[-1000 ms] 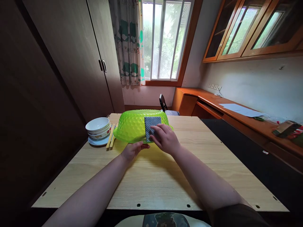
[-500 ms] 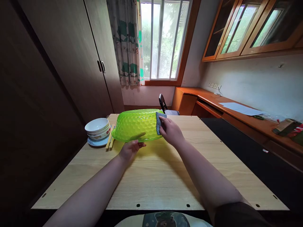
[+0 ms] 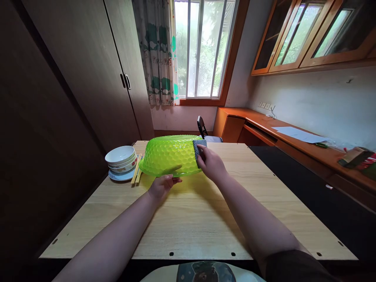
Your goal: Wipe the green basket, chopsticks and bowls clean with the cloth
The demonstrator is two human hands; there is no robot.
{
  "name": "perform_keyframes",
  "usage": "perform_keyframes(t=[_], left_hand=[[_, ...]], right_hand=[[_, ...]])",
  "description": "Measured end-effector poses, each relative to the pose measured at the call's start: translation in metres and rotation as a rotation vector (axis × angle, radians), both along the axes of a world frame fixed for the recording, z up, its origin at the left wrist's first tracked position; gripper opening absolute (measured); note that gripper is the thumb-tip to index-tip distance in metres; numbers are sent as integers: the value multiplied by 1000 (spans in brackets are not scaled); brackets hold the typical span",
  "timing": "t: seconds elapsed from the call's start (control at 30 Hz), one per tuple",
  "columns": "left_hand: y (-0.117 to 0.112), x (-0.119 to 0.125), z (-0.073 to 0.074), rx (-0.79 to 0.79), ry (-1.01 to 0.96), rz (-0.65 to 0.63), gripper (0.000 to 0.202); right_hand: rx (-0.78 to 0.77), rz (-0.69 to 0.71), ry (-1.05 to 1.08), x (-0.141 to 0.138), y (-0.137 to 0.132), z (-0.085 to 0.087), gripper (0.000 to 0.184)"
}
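— Two hands on one thing: how are we gripping it?

— Our left hand is pinching the near rim of the green plastic basin, thumb on top and fingers curled beneath. That way the basin is sitting mouth-down and tipped, with its dimpled outside facing us.

— And the other?

— Our right hand is clamping a folded grey cloth under its fingers and pressing it against the basin's upper right wall. The left is giving that push something to work against.

— Where is the basin sitting?

— Over the far middle of the wooden table; whether its far rim is touching the top, we cannot tell.

— Anything beside it?

— Stacked bowls are resting on a saucer just to its left, with chopsticks lying alongside, apart from our hands.
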State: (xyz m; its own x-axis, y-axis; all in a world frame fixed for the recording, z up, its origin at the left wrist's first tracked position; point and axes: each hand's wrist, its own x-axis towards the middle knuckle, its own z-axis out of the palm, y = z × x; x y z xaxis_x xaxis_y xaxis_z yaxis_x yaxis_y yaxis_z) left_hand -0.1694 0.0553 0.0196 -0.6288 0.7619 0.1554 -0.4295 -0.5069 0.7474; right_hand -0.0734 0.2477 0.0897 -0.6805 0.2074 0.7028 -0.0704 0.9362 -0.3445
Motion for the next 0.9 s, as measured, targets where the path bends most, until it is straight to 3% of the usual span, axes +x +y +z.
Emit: perform_keyframes(t=[0.13,0.37,0.7,0.9], left_hand=[[0,-1,0,10,-7,23,23],[1,2,2,2,-11,18,29],[-3,-4,2,4,-10,7,23],[0,-1,2,-15,-4,8,28]], right_hand=[[-70,-46,-15,-2,4,-1,39],[75,144,-38,4,-10,0,44],[-117,7,36,-6,11,-5,41],[-5,153,-19,1,-8,-2,43]])
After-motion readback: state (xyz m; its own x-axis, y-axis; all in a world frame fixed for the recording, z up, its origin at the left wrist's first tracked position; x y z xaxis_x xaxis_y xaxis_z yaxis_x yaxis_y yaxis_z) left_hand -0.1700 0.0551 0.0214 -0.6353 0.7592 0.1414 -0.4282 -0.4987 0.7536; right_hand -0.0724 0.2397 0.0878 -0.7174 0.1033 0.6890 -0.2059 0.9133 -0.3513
